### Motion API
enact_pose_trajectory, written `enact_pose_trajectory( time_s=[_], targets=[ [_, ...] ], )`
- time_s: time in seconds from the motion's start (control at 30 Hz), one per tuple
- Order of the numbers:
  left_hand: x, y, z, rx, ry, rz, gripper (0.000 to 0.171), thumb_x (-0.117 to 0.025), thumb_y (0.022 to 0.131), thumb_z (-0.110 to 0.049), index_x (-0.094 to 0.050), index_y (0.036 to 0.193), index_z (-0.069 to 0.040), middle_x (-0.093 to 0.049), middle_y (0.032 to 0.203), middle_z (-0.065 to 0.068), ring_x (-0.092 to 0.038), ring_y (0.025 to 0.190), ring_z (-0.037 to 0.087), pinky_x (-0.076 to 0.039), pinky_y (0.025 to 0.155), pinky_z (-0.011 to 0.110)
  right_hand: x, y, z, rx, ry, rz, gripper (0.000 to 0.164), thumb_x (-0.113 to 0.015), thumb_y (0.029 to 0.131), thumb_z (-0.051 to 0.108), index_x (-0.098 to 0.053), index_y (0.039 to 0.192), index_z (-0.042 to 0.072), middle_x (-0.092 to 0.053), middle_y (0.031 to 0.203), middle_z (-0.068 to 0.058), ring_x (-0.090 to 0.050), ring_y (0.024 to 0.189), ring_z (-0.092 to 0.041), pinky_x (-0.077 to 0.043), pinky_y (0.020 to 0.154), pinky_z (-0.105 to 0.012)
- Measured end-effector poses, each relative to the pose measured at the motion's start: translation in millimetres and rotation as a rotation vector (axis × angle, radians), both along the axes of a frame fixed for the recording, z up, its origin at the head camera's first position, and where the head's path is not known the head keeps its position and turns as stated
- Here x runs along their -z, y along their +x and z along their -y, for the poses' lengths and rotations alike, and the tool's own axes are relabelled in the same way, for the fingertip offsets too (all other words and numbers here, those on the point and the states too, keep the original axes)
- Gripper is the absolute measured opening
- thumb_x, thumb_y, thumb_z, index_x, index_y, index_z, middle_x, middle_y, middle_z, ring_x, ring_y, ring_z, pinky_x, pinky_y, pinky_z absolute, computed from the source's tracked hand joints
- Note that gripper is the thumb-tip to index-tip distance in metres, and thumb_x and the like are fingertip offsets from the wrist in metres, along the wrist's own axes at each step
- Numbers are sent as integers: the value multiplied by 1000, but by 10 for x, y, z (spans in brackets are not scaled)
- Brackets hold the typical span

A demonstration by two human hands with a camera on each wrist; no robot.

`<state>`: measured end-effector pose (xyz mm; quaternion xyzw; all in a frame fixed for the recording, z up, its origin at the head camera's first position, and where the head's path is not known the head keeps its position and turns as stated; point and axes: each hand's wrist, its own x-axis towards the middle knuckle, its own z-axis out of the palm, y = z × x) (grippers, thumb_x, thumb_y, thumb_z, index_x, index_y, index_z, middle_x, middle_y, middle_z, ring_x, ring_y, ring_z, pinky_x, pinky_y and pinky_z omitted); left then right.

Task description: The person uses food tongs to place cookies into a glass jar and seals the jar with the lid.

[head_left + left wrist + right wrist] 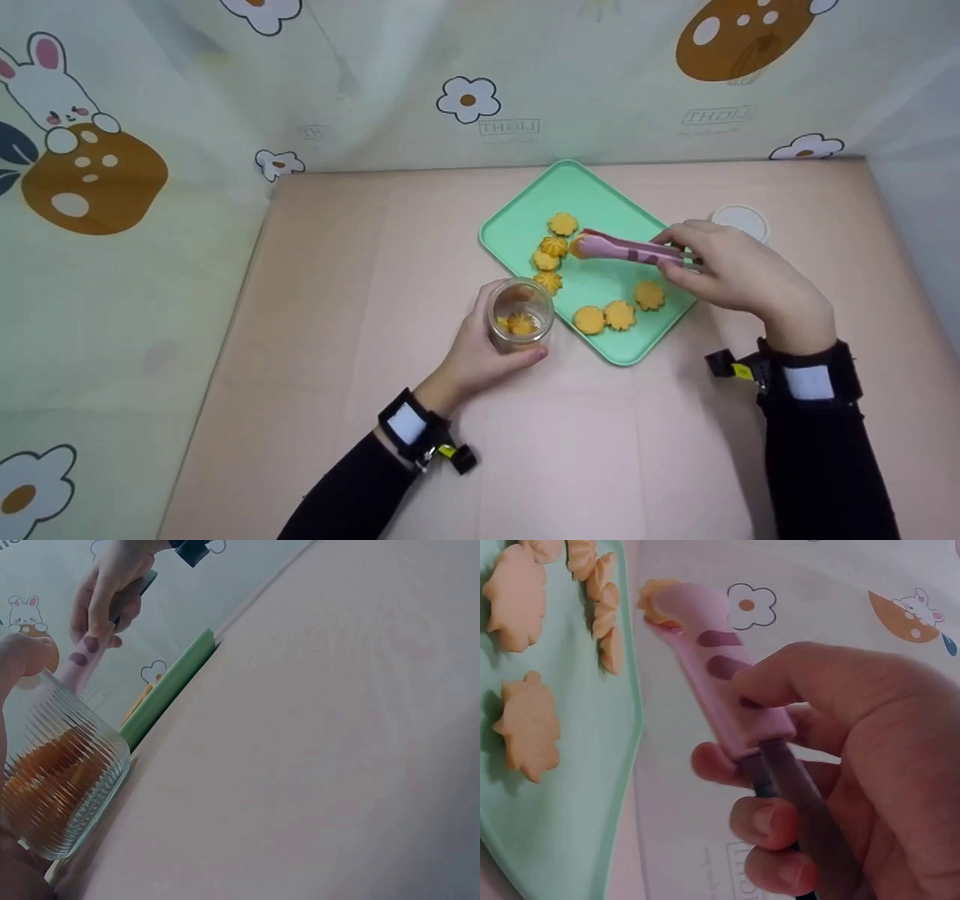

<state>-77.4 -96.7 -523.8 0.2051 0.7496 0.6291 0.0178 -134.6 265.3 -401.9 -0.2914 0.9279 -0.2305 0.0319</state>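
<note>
My left hand (pixel 487 341) grips a ribbed clear glass jar (pixel 71 772) with cookies (pixel 519 324) at its bottom; the jar's mouth faces up beside the tray's left corner. In my right hand (pixel 739 270) is a pair of pink tongs (pixel 626 247) with dark metal handles, squeezed between thumb and fingers. A cookie (pixel 660 601) sits between the tong tips, over the green tray (pixel 570 176) in the head view. Several yellow flower-shaped cookies (pixel 562 223) lie on the tray, some along its left side and some near its front corner.
A round white lid (pixel 741 223) lies behind my right hand, partly covered by it. The table (pixel 337 262) has a pale pink cover and meets a printed curtain (pixel 375 90) at the back.
</note>
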Motion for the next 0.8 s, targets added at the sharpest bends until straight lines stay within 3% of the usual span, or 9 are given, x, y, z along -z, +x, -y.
enact_pose_trajectory(
  time_s=[0.3,0.5,0.8],
  targets=[
    [-9,2,6,3,6,1,94,-100,79,-25,-46,155,-15,-62,148,0,-55,140,20,-39,123,48,-132,102,47,-66,-119,-223,24,-77,98,9,-73,122,8,-64,93,0,-53,76,-12,-44,63,-25],
    [-14,1,5,-3,3,-11,93,-101,78,-25,-48,154,-14,-63,147,-1,-56,139,21,-39,123,47,-268,248,205,-115,-152,-236,23,-77,98,11,-74,121,11,-62,93,5,-50,71,-7,-41,59,-17],
    [-7,14,10,-17,-44,17,95,-99,79,-30,-45,156,-16,-61,148,-4,-56,138,17,-41,122,46,-341,430,460,-191,-120,-270,21,-74,101,17,-76,121,13,-66,98,7,-51,69,-3,-46,58,-23]
  ],
)
